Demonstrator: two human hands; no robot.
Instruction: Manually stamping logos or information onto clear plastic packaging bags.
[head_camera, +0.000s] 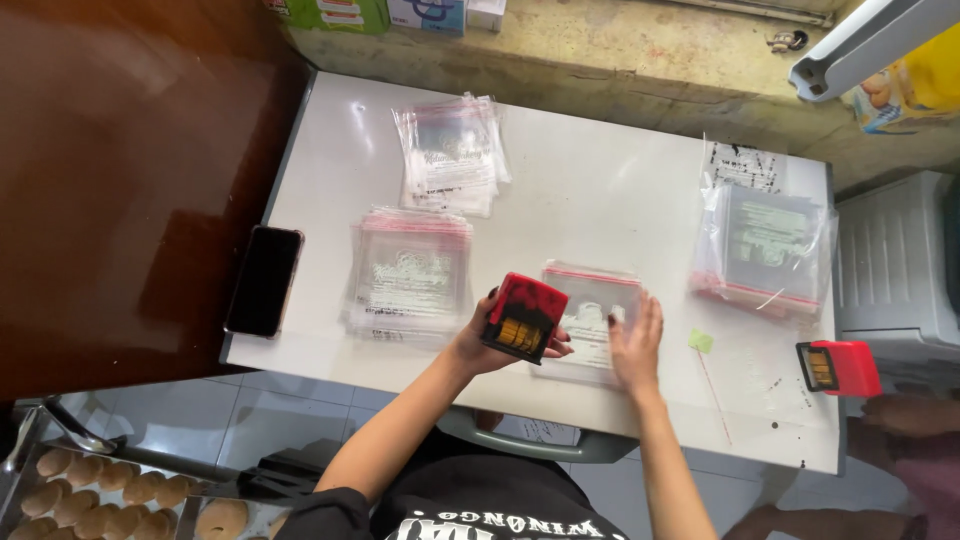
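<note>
Red and black, the stamp (522, 316) sits clenched in the left hand (480, 340), held just above the near edge of the white counter (600, 190). The right hand (636, 345) lies flat, its grip released, pressing a clear bag (590, 300) onto the counter. Stacks of bags (410, 275) lie nearby. A tray (100, 490) below holds round cookies.

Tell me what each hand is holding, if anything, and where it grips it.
The left hand holds a red stamp by its body, its underside turned up. The right hand grips nothing; it lies flat on a clear plastic bag on the white table.
</note>
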